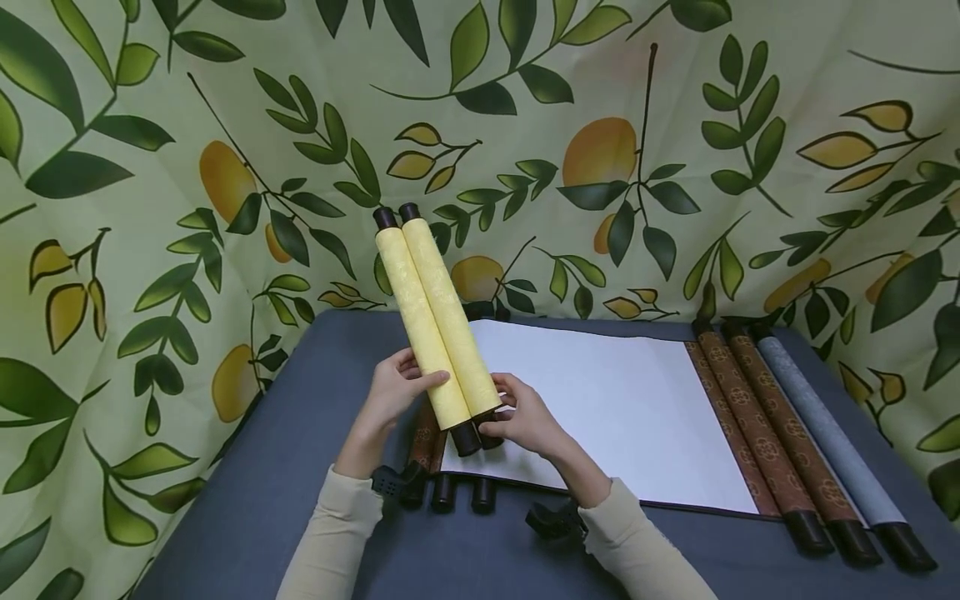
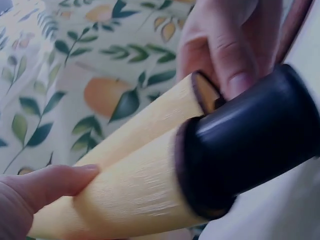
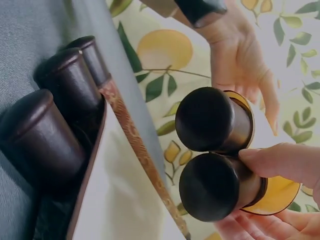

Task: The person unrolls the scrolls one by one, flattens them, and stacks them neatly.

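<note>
A yellow hanging scroll (image 1: 435, 321), rolled up as two rolls side by side, is held tilted above the table. Its dark knobs (image 3: 210, 187) stick out at both ends. My left hand (image 1: 396, 387) grips the left roll near its lower part, thumb across the front. At the lower right end, my right hand (image 1: 528, 417) holds the other roll, its thumb by a knob in the right wrist view. Beneath both hands lies an unrolled white scroll (image 1: 600, 400) with brown patterned borders. Part of its left end is hidden behind the yellow rolls and the left hand.
To the right, brown patterned rolls (image 1: 761, 433) and a light blue roll (image 1: 832, 433) lie side by side. Several dark knobs (image 1: 442, 493) project at the white scroll's near left edge. The dark blue tabletop (image 1: 262, 500) meets a leaf-patterned cloth (image 1: 525, 250) behind.
</note>
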Action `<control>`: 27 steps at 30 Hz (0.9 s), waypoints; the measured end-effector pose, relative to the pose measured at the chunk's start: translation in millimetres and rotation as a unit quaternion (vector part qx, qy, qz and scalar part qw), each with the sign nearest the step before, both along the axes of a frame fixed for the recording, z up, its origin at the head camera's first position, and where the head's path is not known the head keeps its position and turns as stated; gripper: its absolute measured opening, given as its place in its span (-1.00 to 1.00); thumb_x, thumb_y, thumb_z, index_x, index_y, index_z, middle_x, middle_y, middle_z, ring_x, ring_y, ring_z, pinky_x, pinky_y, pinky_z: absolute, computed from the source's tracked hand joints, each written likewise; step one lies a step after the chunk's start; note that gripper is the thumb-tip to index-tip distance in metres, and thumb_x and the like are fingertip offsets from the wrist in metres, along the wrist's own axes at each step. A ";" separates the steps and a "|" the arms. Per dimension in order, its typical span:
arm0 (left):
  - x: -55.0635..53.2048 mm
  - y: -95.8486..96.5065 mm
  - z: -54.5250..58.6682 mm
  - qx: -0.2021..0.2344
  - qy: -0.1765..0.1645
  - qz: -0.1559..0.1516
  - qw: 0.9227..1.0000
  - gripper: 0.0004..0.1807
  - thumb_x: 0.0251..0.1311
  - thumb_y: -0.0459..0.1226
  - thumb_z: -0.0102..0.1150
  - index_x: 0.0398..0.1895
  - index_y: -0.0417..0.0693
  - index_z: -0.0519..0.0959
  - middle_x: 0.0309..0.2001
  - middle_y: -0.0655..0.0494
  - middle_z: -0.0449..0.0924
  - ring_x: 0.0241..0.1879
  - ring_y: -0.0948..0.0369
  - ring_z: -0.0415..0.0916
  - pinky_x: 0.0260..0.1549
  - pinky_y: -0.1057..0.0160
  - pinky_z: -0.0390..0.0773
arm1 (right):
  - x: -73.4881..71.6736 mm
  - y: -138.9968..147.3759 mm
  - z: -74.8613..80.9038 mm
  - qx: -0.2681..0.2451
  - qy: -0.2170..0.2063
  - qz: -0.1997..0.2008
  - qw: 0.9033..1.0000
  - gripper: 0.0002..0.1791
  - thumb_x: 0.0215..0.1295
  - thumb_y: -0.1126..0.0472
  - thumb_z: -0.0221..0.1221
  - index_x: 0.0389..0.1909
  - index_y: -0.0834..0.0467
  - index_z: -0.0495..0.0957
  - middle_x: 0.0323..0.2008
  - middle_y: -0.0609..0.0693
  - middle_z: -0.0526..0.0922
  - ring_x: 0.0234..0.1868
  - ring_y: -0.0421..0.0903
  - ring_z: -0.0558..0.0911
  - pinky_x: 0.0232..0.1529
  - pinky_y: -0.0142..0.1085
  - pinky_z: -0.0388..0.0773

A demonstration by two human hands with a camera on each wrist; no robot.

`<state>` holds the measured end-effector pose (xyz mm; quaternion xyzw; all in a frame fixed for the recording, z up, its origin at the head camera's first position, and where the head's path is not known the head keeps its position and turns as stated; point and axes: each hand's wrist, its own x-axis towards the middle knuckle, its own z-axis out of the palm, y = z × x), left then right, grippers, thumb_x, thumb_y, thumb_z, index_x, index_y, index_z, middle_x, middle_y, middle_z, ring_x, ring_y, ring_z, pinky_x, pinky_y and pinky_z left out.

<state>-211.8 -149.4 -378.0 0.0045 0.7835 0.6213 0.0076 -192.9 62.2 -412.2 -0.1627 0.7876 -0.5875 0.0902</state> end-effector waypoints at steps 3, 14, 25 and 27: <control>3.4 14.4 1.3 0.027 0.023 0.008 0.999 -0.35 0.07 -0.39 0.32 0.28 -0.30 0.38 0.08 -0.30 0.54 -0.14 0.28 0.59 -0.27 0.48 0.56 | 3.6 8.6 3.2 -0.004 0.004 -0.006 1.000 -0.12 -0.05 0.44 0.36 0.36 0.30 0.23 0.18 0.32 0.46 0.08 0.14 0.59 0.04 -0.11 0.62; 3.6 71.3 -6.0 0.147 0.109 0.010 0.983 -0.36 0.09 -0.47 0.24 0.30 -0.34 0.35 0.10 -0.35 0.49 -0.10 0.28 0.54 -0.19 0.49 0.57 | 9.8 33.4 7.4 -0.024 0.020 -0.026 0.999 -0.09 -0.03 0.48 0.37 0.37 0.31 0.14 0.20 0.34 0.40 0.13 0.21 0.56 0.03 -0.10 0.64; -7.6 117.1 -20.5 0.193 0.120 -0.046 0.973 -0.37 0.27 -0.36 0.12 0.42 -0.11 0.24 0.27 -0.22 0.39 -0.07 0.10 0.66 -0.23 0.29 0.67 | 7.6 55.5 7.8 -0.008 0.018 -0.085 0.996 -0.03 -0.04 0.50 0.36 0.37 0.32 0.04 0.23 0.32 0.35 0.18 0.26 0.51 0.08 0.00 0.59; -9.3 124.2 -22.9 0.174 0.137 -0.039 0.975 -0.37 0.29 -0.33 0.11 0.42 -0.10 0.24 0.29 -0.19 0.37 -0.01 -0.03 0.64 -0.21 0.26 0.68 | 7.2 58.1 8.1 0.000 0.018 -0.093 0.996 -0.03 -0.04 0.48 0.37 0.37 0.32 0.03 0.23 0.31 0.35 0.18 0.25 0.51 0.09 0.01 0.58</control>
